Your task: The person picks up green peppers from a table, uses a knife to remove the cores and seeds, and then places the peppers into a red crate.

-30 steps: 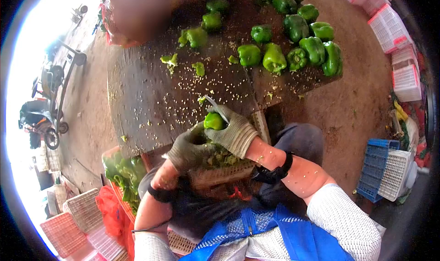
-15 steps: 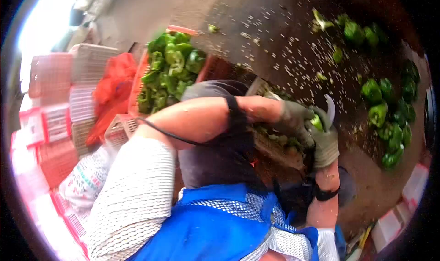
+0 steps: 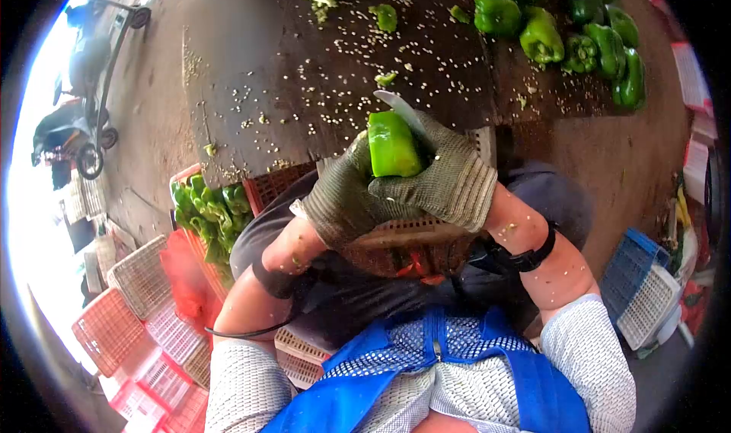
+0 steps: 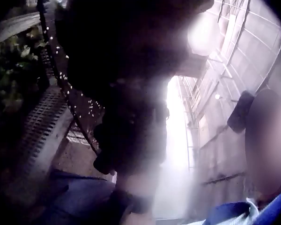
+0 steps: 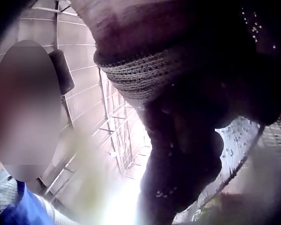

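Both hands wear knitted gloves and meet around one green pepper piece (image 3: 394, 145) above the table's near edge. The left hand (image 3: 340, 193) grips it from the left and below. The right hand (image 3: 449, 173) holds a curved knife (image 3: 400, 108) whose blade points up and left beside the pepper, its handle hidden in the glove; the right thumb lies along the pepper's lower side. In the right wrist view the blade (image 5: 234, 145) shows beside the dark glove (image 5: 182, 154). The left wrist view shows the left glove (image 4: 131, 117) only as a dark shape.
Whole green peppers (image 3: 542, 36) stand at the table's right; seeds and scraps (image 3: 386, 17) are scattered across the table (image 3: 251, 144). A crate of cut peppers (image 3: 211, 208) is at the left, another crate (image 3: 411, 234) below the hands. Empty crates (image 3: 109, 330) stack lower left, a blue one (image 3: 632, 264) right.
The head view swung left and came back. The hands now show nearer the camera, with a larger side of a pepper exposed between them; both keep their grip.
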Motion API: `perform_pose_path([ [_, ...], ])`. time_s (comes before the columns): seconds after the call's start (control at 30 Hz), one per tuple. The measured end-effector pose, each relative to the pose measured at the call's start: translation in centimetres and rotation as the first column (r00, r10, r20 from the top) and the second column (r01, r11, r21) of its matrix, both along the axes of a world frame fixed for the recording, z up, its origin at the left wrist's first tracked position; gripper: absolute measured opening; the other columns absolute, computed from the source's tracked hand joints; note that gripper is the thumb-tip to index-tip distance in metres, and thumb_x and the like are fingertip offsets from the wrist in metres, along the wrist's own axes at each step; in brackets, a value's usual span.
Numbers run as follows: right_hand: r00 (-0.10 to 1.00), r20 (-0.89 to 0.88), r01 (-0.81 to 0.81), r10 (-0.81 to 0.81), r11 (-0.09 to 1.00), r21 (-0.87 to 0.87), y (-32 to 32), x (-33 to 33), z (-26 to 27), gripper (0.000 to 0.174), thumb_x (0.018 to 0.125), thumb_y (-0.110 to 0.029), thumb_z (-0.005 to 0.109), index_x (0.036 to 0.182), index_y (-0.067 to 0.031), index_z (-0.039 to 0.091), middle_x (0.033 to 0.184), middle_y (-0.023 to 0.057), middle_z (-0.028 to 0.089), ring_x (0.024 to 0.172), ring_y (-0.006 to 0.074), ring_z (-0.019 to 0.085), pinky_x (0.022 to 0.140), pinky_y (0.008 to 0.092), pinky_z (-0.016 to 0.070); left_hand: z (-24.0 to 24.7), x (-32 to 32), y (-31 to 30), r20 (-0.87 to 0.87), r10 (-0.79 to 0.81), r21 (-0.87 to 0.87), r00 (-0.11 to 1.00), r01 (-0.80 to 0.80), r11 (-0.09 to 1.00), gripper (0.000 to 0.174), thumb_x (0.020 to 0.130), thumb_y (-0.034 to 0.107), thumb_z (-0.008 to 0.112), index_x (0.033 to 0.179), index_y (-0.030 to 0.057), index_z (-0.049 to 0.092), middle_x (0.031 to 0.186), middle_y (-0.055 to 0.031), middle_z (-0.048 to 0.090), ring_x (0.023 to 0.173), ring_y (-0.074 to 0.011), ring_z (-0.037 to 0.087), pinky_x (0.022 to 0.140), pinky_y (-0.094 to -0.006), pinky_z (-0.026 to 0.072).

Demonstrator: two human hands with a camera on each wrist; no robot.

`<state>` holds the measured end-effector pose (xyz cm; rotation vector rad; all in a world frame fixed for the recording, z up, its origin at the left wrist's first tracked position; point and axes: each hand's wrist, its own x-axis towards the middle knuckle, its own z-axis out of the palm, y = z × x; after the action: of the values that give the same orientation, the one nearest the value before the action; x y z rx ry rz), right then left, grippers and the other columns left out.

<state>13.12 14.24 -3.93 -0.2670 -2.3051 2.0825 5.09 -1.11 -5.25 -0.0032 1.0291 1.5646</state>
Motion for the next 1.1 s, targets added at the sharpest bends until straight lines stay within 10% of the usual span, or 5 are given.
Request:
perform_pose_path([
  [0.1,0.963,0.247,-0.122,0.105,0.991,0.054,0.5,1.3,-0.7,0.082,0.071,-0.025,0.086,0.139,-0.007,0.044,0.125,0.0112,0.057,0.109,0.0188,0.057,0.095,0.033,0.047,0.7,0.2,0.7,0.681,0.109,-0.138,0.724,-0.019,0.99,0.043,0.088,0.01,0.068,0.128,0.0063,0.051,0.114,-0.0057,0.062,0.102,-0.0133,0.06,0.087,-0.0307,0.0506],
  [0.43,0.977,0.207,-0.031,0.055,0.993,-0.117,4.4,-0.1,2.6,0.051,0.077,-0.034,0.08,0.116,-0.0064,0.062,0.089,0.0052,0.067,0.084,0.0127,0.064,0.074,0.0279,0.0536,2.0,0.9,0.2,-0.477,-0.426,-0.188,0.769,0.384,0.904,0.053,0.069,0.013,0.086,0.114,0.003,0.06,0.105,-0.003,0.067,0.098,-0.013,0.061,0.086,-0.0305,0.0498],
  [0.73,0.999,0.031,-0.009,0.005,0.993,0.122,3.2,1.0,1.7,0.082,0.065,-0.034,0.089,0.13,-0.0028,0.051,0.112,0.0086,0.062,0.101,0.0158,0.06,0.09,0.0308,0.0509,3.1,1.1,2.4,-0.644,-0.19,-0.193,0.741,0.082,0.978,0.051,0.079,0.011,0.077,0.125,0.0042,0.055,0.117,-0.0102,0.065,0.104,-0.0181,0.063,0.09,-0.0317,0.0499],
  [0.8,1.0,-0.021,-0.008,0.012,0.986,0.165,3.1,1.1,1.8,0.08,0.064,-0.026,0.088,0.131,-0.0044,0.051,0.112,0.0091,0.063,0.1,0.0164,0.061,0.09,0.0309,0.0503,4.0,-0.1,2.2,-0.855,-0.345,-0.271,0.387,0.233,0.934,0.047,0.078,0.012,0.077,0.121,0.0053,0.059,0.112,-0.0132,0.066,0.1,-0.0229,0.066,0.088,-0.0331,0.0511],
  [1.1,0.98,0.117,-0.123,0.162,0.951,-0.284,3.5,1.2,3.5,0.075,0.069,-0.016,0.08,0.136,-0.0037,0.046,0.118,0.0118,0.064,0.103,0.0202,0.064,0.093,0.0339,0.05,5.2,-1.3,-2.8,-0.538,-0.486,-0.204,0.689,0.453,0.868,0.063,0.064,0.019,0.09,0.118,0.0014,0.061,0.108,-0.0073,0.067,0.098,-0.0151,0.063,0.088,-0.0305,0.0512],
])
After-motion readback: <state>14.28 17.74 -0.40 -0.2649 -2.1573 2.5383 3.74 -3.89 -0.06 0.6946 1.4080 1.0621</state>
